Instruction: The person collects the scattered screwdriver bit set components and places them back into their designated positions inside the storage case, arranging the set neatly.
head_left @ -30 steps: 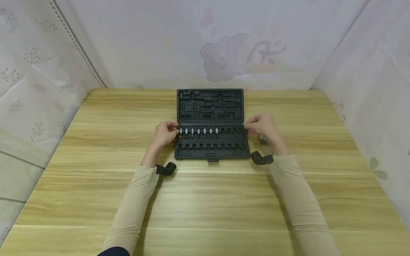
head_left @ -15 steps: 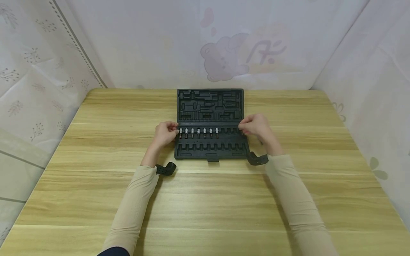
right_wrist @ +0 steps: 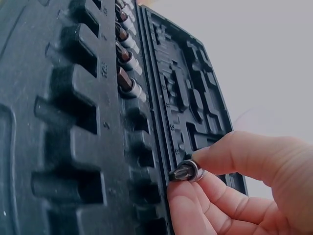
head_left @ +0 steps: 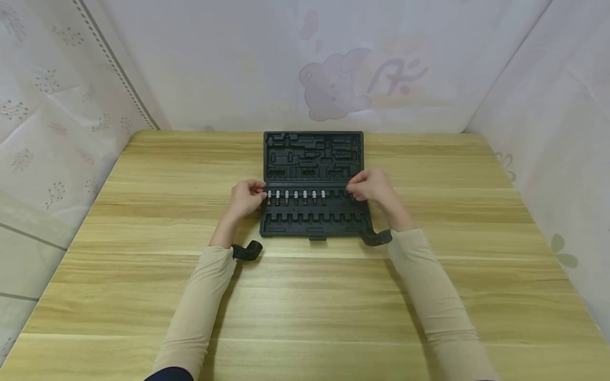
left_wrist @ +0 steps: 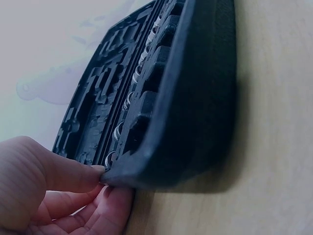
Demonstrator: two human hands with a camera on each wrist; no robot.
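An open black socket case (head_left: 343, 206) lies on the table, its moulded lid (head_left: 314, 156) raised at the back. Seven-like silver bit sockets aside, several bit sockets (head_left: 295, 198) fill the left part of its rear row; the slots to their right and the front row hold nothing. My left hand (head_left: 247, 197) pinches the case's rear left edge between thumb and fingers. Over the right end of the rear row, my right hand (head_left: 374, 188) pinches a bit socket (right_wrist: 190, 171) between thumb and fingertips, its cross-shaped tip pointing toward the slots in the right wrist view.
The wooden table (head_left: 305, 307) extends around the case. A black wrist mount (head_left: 248, 251) sits at the left cuff; another wrist mount (head_left: 376, 237) overlaps the case's front right corner. Printed fabric (head_left: 214, 63) hangs behind the table.
My right hand has moved left from beside the case to over its rear row, carrying the bit socket. Loose sockets right of the case are now hidden by the arm. My left hand stays put.
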